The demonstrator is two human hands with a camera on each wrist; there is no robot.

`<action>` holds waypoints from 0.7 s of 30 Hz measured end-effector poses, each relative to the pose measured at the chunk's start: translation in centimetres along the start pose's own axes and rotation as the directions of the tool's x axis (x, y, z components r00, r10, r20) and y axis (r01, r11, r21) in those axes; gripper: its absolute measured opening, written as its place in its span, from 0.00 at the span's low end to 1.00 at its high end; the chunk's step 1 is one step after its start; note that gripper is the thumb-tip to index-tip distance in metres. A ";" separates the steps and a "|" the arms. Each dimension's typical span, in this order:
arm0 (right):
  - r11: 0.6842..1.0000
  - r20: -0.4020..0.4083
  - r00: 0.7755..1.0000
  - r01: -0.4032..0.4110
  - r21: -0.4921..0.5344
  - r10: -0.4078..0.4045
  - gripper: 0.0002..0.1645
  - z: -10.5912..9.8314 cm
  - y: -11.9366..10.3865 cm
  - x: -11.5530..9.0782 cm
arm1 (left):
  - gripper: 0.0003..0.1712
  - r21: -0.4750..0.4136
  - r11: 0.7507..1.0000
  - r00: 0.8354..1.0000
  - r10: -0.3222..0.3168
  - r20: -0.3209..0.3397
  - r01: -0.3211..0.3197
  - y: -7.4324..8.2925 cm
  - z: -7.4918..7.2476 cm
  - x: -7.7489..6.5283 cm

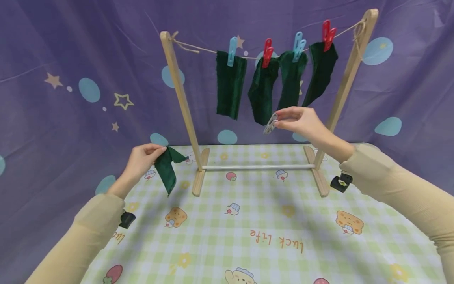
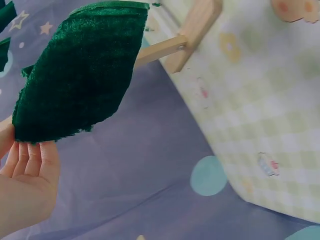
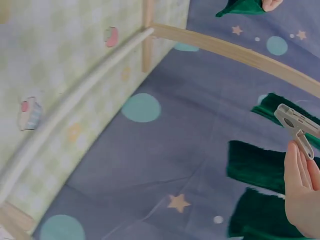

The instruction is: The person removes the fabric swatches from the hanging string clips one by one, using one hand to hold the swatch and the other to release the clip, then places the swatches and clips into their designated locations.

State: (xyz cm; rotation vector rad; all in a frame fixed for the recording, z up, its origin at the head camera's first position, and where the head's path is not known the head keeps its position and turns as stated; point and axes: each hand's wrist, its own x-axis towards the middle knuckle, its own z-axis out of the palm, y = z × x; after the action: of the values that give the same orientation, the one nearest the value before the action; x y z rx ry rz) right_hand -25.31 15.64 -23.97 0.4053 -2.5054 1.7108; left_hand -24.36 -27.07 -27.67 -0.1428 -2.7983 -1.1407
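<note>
My left hand (image 1: 142, 159) pinches a dark green velvety cloth piece (image 1: 166, 171) by its upper edge, left of the wooden rack. In the left wrist view the cloth (image 2: 82, 75) spreads out above the fingers. A pale grey clothespin (image 1: 270, 124) is pinched between the thumb and fingers of my right hand (image 1: 301, 120), just in front of the hanging cloths. The right wrist view shows this clothespin (image 3: 295, 122) near the fingertips. Several green cloths, among them a rectangular one (image 1: 230, 86), hang from the string (image 1: 202, 49) under blue clothespins (image 1: 232, 51) and red clothespins (image 1: 268, 53).
The rack has a left post (image 1: 182, 94), a right post (image 1: 349, 83) and a white bottom bar (image 1: 259, 167). It stands at the back of a table with a checked cloth (image 1: 220, 232). A purple curtain (image 1: 88, 47) hangs behind.
</note>
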 end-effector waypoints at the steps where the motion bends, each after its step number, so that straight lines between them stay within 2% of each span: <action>1: 1.000 0.000 1.000 -0.007 -0.008 0.007 0.25 -0.1 0.5 -0.1 | 0.27 0.001 1.000 1.000 0.005 0.000 -0.005 -0.4 0.2 -0.1; 8: 0.996 0.036 0.998 -0.051 -0.073 0.053 0.26 -0.7 3.6 -1.5 | 0.27 -0.005 1.000 1.000 -0.018 0.001 0.018 -2.7 1.2 -0.4; 15: 0.989 0.080 0.990 -0.106 -0.107 0.115 0.28 -1.0 6.9 -2.9 | 0.25 0.042 0.999 1.000 -0.011 -0.006 0.011 -4.7 2.2 -0.7; 21: 0.981 0.086 0.985 -0.136 -0.137 0.149 0.28 -1.3 10.1 -4.0 | 0.24 0.030 0.998 0.999 -0.049 -0.002 0.049 -6.3 3.1 -0.9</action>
State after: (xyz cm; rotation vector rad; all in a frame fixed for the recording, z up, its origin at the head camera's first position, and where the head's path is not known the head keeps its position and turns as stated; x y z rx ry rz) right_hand -24.20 20.99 -33.45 0.3109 -2.7587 1.5967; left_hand -24.48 -29.38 -34.37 -0.0706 -2.8312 -1.1075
